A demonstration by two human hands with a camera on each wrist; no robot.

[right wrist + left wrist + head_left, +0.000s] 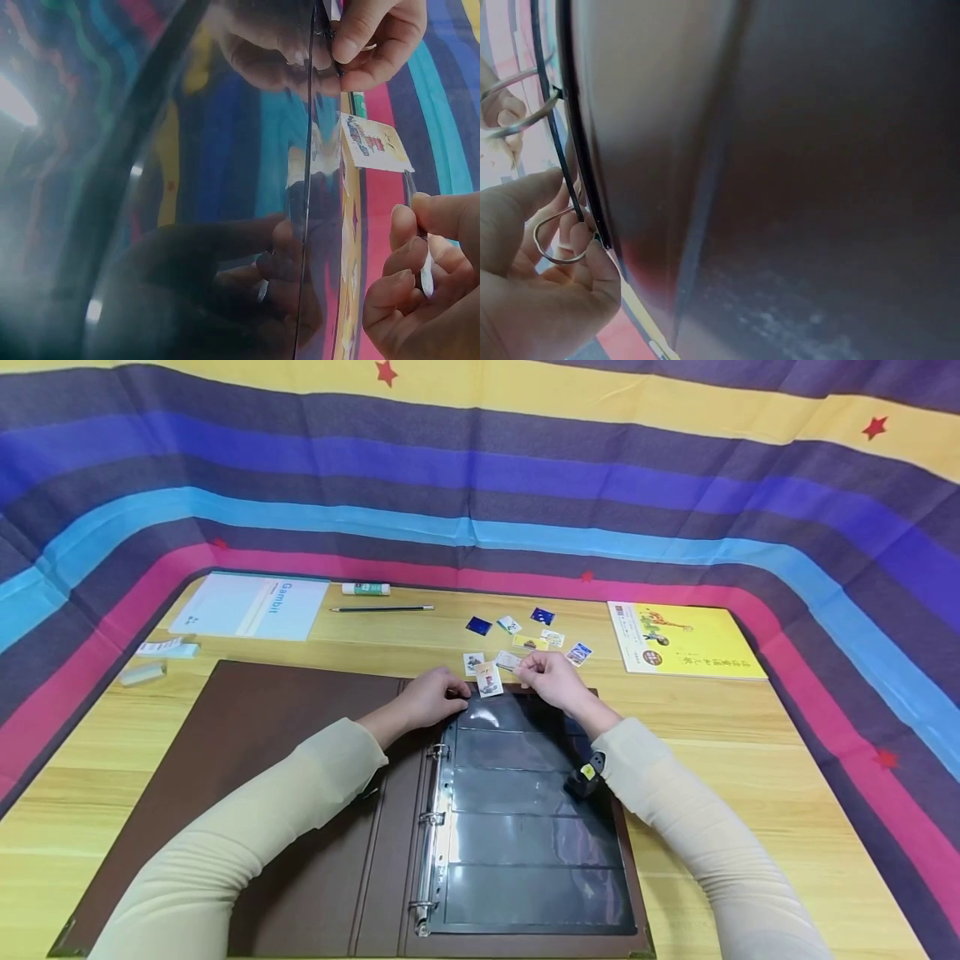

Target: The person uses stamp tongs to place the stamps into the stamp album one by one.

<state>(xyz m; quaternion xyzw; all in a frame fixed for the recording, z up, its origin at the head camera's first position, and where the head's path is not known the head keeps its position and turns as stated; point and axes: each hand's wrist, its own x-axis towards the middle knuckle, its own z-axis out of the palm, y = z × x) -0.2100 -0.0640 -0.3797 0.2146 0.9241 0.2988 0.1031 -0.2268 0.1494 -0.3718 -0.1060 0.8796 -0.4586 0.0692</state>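
Note:
A brown ring binder album point(300, 760) lies spread on the table, with a black stamp page point(536, 835) of clear strip pockets on its right side. At the page's top inner corner, near a ring, my left hand point(431, 697) pinches the page edge; the left wrist view has its thumb and fingertips around that edge point(564, 161). My right hand point(553, 680) holds slim tweezers point(425, 255). A perforated stamp point(375, 144) with a coloured picture is at the tweezers' tip, above the page's top edge; the same stamp point(489, 679) appears between both hands in the head view.
Several loose stamps point(531, 642) are scattered beyond the album. A pencil point(382, 608), a glue stick point(366, 589) and a pale blue Gambit pad point(285, 610) lie at the back left. Erasers point(142, 673) sit at the left edge, a yellow book point(686, 642) at the right.

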